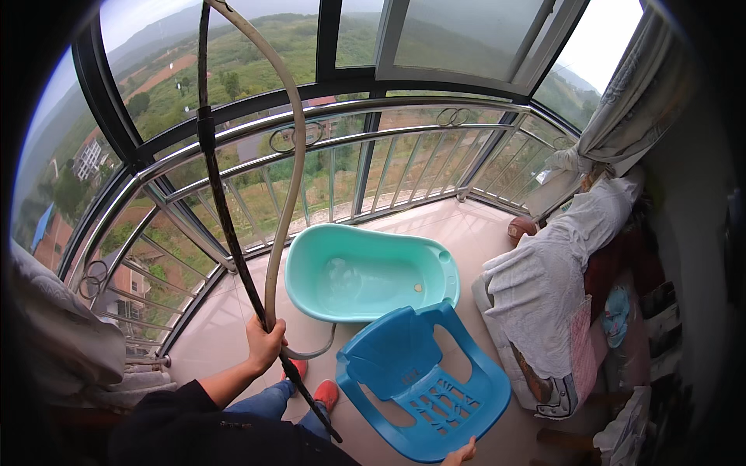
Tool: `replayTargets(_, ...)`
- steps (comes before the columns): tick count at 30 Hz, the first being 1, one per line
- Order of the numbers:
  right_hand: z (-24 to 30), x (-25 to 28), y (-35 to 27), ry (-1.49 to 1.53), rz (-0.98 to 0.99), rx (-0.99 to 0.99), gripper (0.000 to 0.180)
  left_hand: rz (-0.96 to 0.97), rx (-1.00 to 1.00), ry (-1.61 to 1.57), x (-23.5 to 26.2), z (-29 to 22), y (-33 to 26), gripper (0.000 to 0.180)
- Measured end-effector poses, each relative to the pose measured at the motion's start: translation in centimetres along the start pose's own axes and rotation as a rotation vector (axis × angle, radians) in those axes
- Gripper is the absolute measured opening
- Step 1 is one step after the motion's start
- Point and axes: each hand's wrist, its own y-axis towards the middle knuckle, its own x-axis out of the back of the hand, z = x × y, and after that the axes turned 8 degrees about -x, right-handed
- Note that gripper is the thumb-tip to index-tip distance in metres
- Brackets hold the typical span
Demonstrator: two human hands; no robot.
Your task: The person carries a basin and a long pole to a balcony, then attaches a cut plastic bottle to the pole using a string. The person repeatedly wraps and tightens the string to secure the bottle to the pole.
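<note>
My left hand (264, 342) is closed around two long things at once: a dark thin rod (225, 210) and a pale beige rubber hose (291, 171). Both run steeply up and away from my grip toward the top of the window, so their long axis is near upright, leaning a little. The rod's lower end passes down past my red shoes (325, 392); the hose's lower end curls right toward the turquoise plastic baby bathtub (365, 272) on the balcony floor. My right hand (460, 453) shows only at the lower edge, touching the rim of the blue plastic chair (420, 380); I cannot tell whether it grips. The tub lies ahead and to the right, nearer my left hand, just beyond the chair.
</note>
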Motion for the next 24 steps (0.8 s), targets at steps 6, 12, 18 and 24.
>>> replayTargets(6,-0.4,0.8,-0.4,-0.236,-0.025,0.391,0.044,0.041,0.045,0.057,-2.6,1.0,0.3,0.015)
replayTargets(12,-12.1,10.6,-1.6,0.068,0.097,0.409,0.019,0.036,0.006,0.028,-3.2,2.9,1.3,0.013)
replayTargets(18,-14.0,13.7,-2.8,0.126,0.004,0.204,0.02,0.043,0.007,0.125,-1.4,4.2,1.7,0.011)
replayTargets(24,-14.0,12.0,-0.4,0.063,-0.096,0.149,0.023,0.095,0.005,0.157,-0.2,6.2,0.5,0.013)
